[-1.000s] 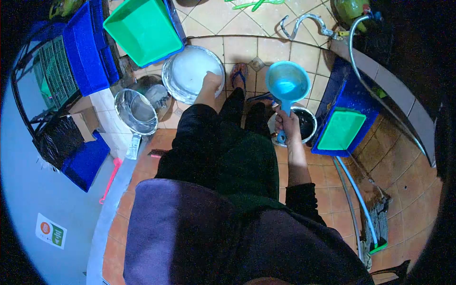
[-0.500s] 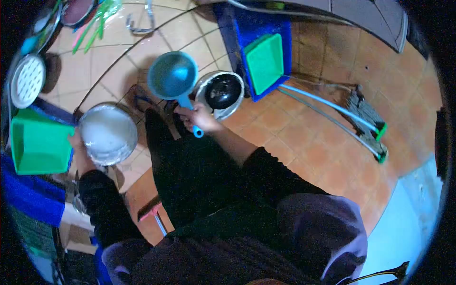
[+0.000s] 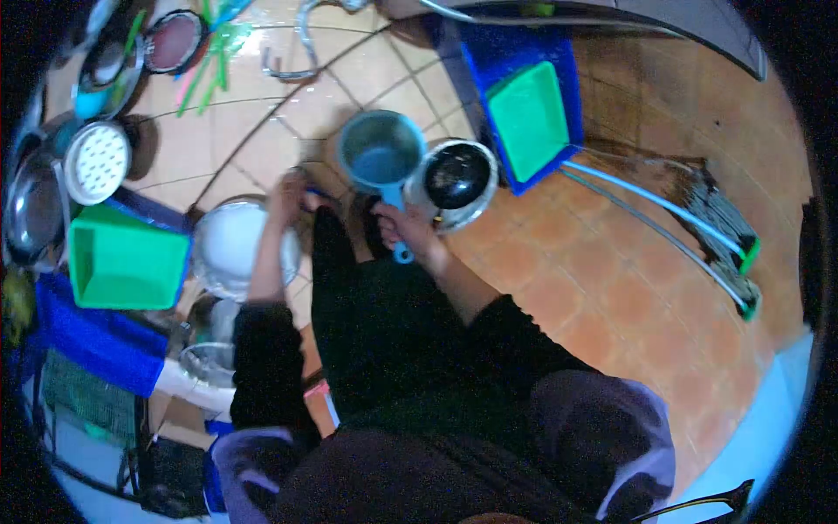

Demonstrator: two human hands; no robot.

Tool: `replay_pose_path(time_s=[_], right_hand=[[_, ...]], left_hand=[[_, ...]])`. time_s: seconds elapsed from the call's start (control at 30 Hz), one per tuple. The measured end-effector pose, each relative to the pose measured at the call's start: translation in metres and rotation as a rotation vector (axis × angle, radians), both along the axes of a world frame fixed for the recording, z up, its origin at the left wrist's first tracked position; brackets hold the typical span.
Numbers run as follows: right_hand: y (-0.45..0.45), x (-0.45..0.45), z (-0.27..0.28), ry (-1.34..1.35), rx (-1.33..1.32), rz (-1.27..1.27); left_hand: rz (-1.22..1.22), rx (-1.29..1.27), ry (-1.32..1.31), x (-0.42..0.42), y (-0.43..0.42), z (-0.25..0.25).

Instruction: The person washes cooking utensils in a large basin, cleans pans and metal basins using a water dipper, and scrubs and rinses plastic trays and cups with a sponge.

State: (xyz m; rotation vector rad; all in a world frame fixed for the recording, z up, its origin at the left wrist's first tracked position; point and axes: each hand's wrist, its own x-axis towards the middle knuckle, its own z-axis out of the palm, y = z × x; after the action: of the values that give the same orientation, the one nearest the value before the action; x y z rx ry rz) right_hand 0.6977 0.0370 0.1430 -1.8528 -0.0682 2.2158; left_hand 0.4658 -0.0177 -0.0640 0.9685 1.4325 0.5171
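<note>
My right hand [image 3: 408, 229] is wrapped round the handle of a blue dipper [image 3: 381, 150], held up in front of my legs. Left of it, my left hand [image 3: 286, 199] is over the right rim of a wide metal basin [image 3: 231, 249] of whitish liquid, near my foot. Its fingers are blurred, and whether they hold anything is unclear. A dark round pan [image 3: 457, 175] lies in a metal bowl [image 3: 484, 196] just right of the dipper.
A green tub [image 3: 129, 262] and a white perforated strainer [image 3: 98, 163] are at the left. A green tray [image 3: 528, 122] rests in a blue bin [image 3: 572, 113] at the upper right. Mops [image 3: 720, 218] lie on the floor to the right.
My left hand has moved from the basin's left edge, beside the green tub, across to its right side. The dipper stays in my right hand. The view has turned and shifted.
</note>
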Motion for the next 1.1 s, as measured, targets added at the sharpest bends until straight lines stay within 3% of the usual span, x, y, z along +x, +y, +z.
replay_pose_path(time_s=[0.07,0.1,0.17,0.2,0.33,0.4,0.47,0.53,0.6,0.7,0.83,1.0,1.1], right_hand=[[0.009,0.001,0.021,-0.048,0.018,0.003],[0.009,0.006,0.027,-0.006,0.019,-0.004],[0.009,0.019,0.034,-0.067,0.066,0.054],[0.01,0.023,0.037,-0.032,0.073,0.041],[0.008,0.052,0.047,-0.06,0.17,-0.055],[0.004,0.07,0.045,-0.047,0.201,-0.086],[0.002,0.084,0.042,-0.063,0.183,-0.121],[-0.008,0.102,0.036,-0.094,0.151,-0.169],[-0.026,0.122,0.015,-0.091,0.297,-0.153],[-0.046,0.144,0.002,-0.09,0.235,-0.23],[-0.079,0.164,-0.022,-0.08,0.175,-0.306],[-0.089,0.196,-0.015,0.042,0.147,-0.481],[-0.095,0.211,-0.017,-0.027,0.218,-0.511]], left_hand=[[0.164,-0.152,-0.016,0.044,0.029,0.051],[0.275,-0.062,-0.224,0.056,0.021,0.024],[0.12,-0.105,-0.053,0.067,0.042,0.033],[-0.135,-0.248,0.331,0.07,0.07,0.071],[0.037,-0.279,0.326,0.073,0.105,0.061],[0.095,-0.248,0.358,0.069,0.117,0.023],[-0.062,-0.132,0.596,0.087,0.151,0.063],[-0.114,-0.022,0.534,0.114,0.173,0.059],[-0.19,0.047,0.478,0.158,0.196,0.063],[-0.41,0.14,0.441,0.242,0.228,0.084],[-0.74,0.381,0.435,0.342,0.25,0.064],[-0.88,0.624,0.46,0.434,0.262,0.029],[-0.892,0.681,0.479,0.471,0.278,0.009]])
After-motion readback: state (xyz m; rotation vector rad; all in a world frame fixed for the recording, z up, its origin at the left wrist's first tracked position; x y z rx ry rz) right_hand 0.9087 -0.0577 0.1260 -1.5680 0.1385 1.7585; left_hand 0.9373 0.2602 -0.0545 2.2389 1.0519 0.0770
